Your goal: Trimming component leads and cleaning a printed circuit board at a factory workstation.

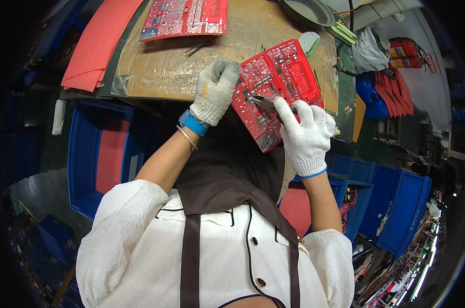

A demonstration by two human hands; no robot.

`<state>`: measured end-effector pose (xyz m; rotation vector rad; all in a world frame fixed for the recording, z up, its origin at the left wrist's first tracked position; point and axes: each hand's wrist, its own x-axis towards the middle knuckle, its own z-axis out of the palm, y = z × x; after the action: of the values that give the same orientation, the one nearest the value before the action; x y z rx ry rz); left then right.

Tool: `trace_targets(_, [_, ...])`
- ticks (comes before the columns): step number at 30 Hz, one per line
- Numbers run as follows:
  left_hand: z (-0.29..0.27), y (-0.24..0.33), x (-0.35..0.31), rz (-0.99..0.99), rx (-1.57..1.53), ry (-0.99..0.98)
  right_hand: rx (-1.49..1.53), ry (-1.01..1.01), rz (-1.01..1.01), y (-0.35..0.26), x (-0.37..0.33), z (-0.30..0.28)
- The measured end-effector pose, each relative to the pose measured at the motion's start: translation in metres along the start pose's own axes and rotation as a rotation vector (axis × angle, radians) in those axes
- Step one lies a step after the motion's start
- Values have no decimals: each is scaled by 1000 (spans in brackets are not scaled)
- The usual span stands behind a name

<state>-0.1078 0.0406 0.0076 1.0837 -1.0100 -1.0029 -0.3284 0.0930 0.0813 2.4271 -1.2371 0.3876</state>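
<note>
Holding pliers (263, 102) over a red circuit board (292, 77)

The right hand (308, 134), in a white knitted glove, has its grip closed around the pliers, whose metal jaws point left over the left part of the board. Whether the tips touch the board is too small to tell. The left hand (215, 90), in a greyer, stained glove, has its grip curled narrow at the board's upper left edge; the fingertips are hidden, so I cannot tell whether they pinch it. A blue watch (193, 123) sits on the left wrist.

The board lies between the two hands, turned at a slant, its upper part over the cardboard (165, 69) that covers the tabletop (347, 87) and its lowest corner past the near edge, above the dark apron (227, 169). Whether it rests on the cardboard cannot be told.

Just beyond the board's upper corner is a green brush (310, 43) with pale bristles; a second brush (342, 33) lies farther right, near a round grey pan (309, 10). Across the cardboard, beyond the left hand, lies another red board (186, 19), with loose wire ends (196, 47) at its near edge. Pink sheets (101, 41) are stacked at the far left. Below them stands a blue crate (81, 154); more blue crates (389, 205) stand at the right.
</note>
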Motion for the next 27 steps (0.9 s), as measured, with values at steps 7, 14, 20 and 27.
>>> trace_targets(7, [5,9,-16,-11,76,75,407,-186,427,-15,-27,-19])
trace_targets(14, [-4,22,-60,-83,162,20,349,-246,602,-68,-40,-43])
trace_targets(20, [0,23,-81,-120,106,63,197,-244,601,-81,-51,-44])
trace_targets(27, [-5,17,-93,-91,151,65,185,-261,641,-89,-48,-43])
